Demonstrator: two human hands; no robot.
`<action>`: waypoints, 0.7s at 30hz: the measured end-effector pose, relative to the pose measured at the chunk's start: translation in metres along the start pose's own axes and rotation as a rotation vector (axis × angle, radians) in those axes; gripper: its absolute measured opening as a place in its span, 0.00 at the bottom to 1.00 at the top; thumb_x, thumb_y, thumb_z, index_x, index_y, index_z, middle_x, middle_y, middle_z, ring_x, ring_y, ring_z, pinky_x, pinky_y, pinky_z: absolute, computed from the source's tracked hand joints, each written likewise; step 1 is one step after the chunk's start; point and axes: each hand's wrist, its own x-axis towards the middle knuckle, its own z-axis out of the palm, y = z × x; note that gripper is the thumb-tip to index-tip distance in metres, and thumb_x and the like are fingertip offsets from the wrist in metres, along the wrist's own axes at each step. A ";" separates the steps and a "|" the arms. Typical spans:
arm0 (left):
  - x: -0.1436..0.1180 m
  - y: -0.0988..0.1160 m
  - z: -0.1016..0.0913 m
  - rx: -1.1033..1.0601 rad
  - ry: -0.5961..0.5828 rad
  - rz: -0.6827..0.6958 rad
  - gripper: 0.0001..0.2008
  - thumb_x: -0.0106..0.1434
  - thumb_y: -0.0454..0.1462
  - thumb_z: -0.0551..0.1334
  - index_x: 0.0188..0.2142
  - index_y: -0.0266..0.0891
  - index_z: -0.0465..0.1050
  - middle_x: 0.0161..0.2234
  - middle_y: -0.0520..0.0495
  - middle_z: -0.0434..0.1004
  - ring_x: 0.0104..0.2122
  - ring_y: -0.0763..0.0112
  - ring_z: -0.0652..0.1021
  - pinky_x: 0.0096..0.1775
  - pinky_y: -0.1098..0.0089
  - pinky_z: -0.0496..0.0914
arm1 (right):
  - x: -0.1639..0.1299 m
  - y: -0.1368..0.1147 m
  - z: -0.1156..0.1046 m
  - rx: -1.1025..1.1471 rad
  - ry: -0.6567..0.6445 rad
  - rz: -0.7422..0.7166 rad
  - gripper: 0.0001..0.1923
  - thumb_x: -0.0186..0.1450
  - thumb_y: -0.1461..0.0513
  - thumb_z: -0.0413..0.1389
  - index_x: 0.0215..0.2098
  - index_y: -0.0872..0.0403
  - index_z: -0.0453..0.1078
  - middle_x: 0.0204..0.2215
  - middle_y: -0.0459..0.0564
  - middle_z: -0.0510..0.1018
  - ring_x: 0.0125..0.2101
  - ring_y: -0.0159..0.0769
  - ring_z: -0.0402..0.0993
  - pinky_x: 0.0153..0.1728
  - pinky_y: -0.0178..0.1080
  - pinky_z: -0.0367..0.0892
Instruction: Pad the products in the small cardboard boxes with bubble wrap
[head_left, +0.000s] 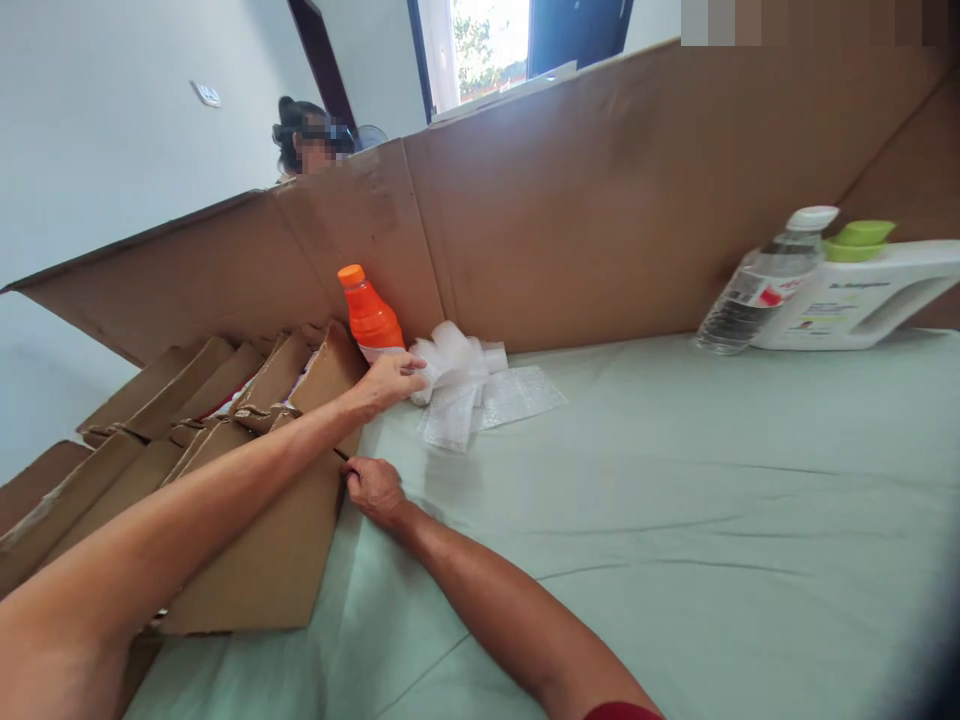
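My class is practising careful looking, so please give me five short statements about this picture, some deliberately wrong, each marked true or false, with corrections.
1. The left hand is at the bubble wrap. True.
2. The orange bottle has a green cap. False: its cap is orange.
3. The right hand is at the edge of the compartmented cardboard box. True.
4. In the picture, the white jug is left of the clear plastic bottle. False: the jug is to its right.
5. The cloth under the bubble wrap is bright red. False: it is pale green.
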 end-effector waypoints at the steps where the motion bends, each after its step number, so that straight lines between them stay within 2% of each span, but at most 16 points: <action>1: -0.012 0.000 -0.008 0.010 -0.011 0.003 0.20 0.46 0.38 0.65 0.41 0.37 0.79 0.30 0.47 0.81 0.33 0.61 0.80 0.38 0.63 0.74 | 0.000 0.000 0.000 0.001 0.005 0.003 0.17 0.67 0.65 0.51 0.46 0.47 0.79 0.44 0.45 0.85 0.44 0.38 0.81 0.46 0.35 0.68; 3: -0.045 0.002 -0.035 0.032 -0.015 0.020 0.19 0.46 0.41 0.66 0.39 0.39 0.80 0.34 0.46 0.83 0.37 0.60 0.81 0.42 0.62 0.74 | 0.002 0.001 0.001 0.003 0.017 0.009 0.16 0.67 0.65 0.51 0.45 0.47 0.80 0.44 0.45 0.85 0.45 0.37 0.81 0.47 0.34 0.68; 5: -0.085 0.004 -0.074 0.087 0.051 0.041 0.19 0.48 0.46 0.68 0.40 0.42 0.81 0.38 0.46 0.84 0.41 0.58 0.81 0.45 0.62 0.74 | 0.004 0.002 0.002 0.009 0.024 0.013 0.16 0.67 0.65 0.52 0.46 0.47 0.80 0.45 0.45 0.85 0.46 0.37 0.80 0.48 0.34 0.68; 7: -0.124 0.001 -0.122 0.134 0.255 -0.010 0.20 0.49 0.48 0.69 0.40 0.44 0.81 0.39 0.46 0.84 0.39 0.59 0.81 0.43 0.62 0.75 | 0.005 0.004 0.003 0.017 0.023 0.015 0.16 0.66 0.65 0.52 0.47 0.47 0.79 0.45 0.45 0.85 0.47 0.37 0.80 0.48 0.34 0.68; 9: -0.157 -0.008 -0.173 0.164 0.519 -0.055 0.20 0.52 0.48 0.68 0.42 0.44 0.81 0.41 0.46 0.84 0.41 0.61 0.81 0.43 0.63 0.75 | 0.007 0.005 0.004 0.024 0.016 0.012 0.17 0.66 0.66 0.52 0.47 0.48 0.79 0.45 0.46 0.85 0.47 0.38 0.80 0.48 0.35 0.69; 10: -0.171 -0.017 -0.198 0.180 0.656 -0.071 0.19 0.52 0.47 0.66 0.42 0.42 0.80 0.41 0.46 0.83 0.41 0.63 0.80 0.44 0.65 0.74 | 0.008 0.006 0.005 0.027 0.013 0.008 0.17 0.67 0.66 0.51 0.47 0.49 0.79 0.45 0.47 0.85 0.46 0.39 0.80 0.48 0.36 0.69; 11: -0.183 -0.029 -0.222 0.199 0.728 -0.112 0.20 0.51 0.47 0.65 0.41 0.40 0.79 0.42 0.45 0.83 0.41 0.64 0.80 0.44 0.66 0.74 | 0.010 0.007 0.005 0.029 0.011 0.002 0.17 0.67 0.66 0.50 0.47 0.50 0.79 0.44 0.48 0.85 0.45 0.40 0.81 0.48 0.37 0.70; 12: -0.193 -0.044 -0.245 0.209 0.773 -0.167 0.20 0.50 0.47 0.64 0.40 0.38 0.79 0.40 0.45 0.83 0.40 0.65 0.80 0.43 0.67 0.74 | 0.013 0.007 0.006 0.031 0.011 -0.004 0.17 0.67 0.65 0.50 0.46 0.50 0.79 0.44 0.49 0.85 0.45 0.40 0.81 0.47 0.38 0.70; 14: -0.209 -0.078 -0.283 0.234 0.818 -0.307 0.18 0.45 0.44 0.64 0.34 0.36 0.78 0.31 0.46 0.81 0.33 0.65 0.79 0.36 0.68 0.73 | 0.018 0.008 0.006 0.035 0.017 -0.021 0.17 0.67 0.64 0.49 0.45 0.51 0.79 0.43 0.50 0.85 0.44 0.41 0.81 0.47 0.40 0.71; 17: -0.218 -0.127 -0.314 0.277 0.840 -0.464 0.15 0.42 0.42 0.64 0.29 0.37 0.77 0.21 0.50 0.75 0.25 0.64 0.75 0.29 0.68 0.69 | 0.022 0.010 0.006 0.048 0.038 -0.048 0.17 0.66 0.64 0.49 0.42 0.51 0.79 0.40 0.50 0.86 0.42 0.42 0.82 0.46 0.41 0.71; 19: -0.213 -0.151 -0.320 0.293 0.798 -0.496 0.15 0.41 0.42 0.64 0.29 0.37 0.78 0.20 0.51 0.74 0.26 0.64 0.75 0.29 0.69 0.69 | 0.021 0.012 0.006 0.063 0.056 -0.062 0.16 0.65 0.63 0.49 0.41 0.51 0.79 0.39 0.50 0.86 0.41 0.43 0.82 0.46 0.41 0.72; 21: -0.202 -0.167 -0.321 0.292 0.695 -0.495 0.15 0.40 0.42 0.66 0.29 0.38 0.79 0.23 0.50 0.78 0.29 0.62 0.76 0.32 0.69 0.70 | 0.021 0.014 0.007 0.081 0.070 -0.073 0.16 0.64 0.62 0.49 0.40 0.51 0.79 0.38 0.49 0.86 0.41 0.42 0.82 0.45 0.41 0.72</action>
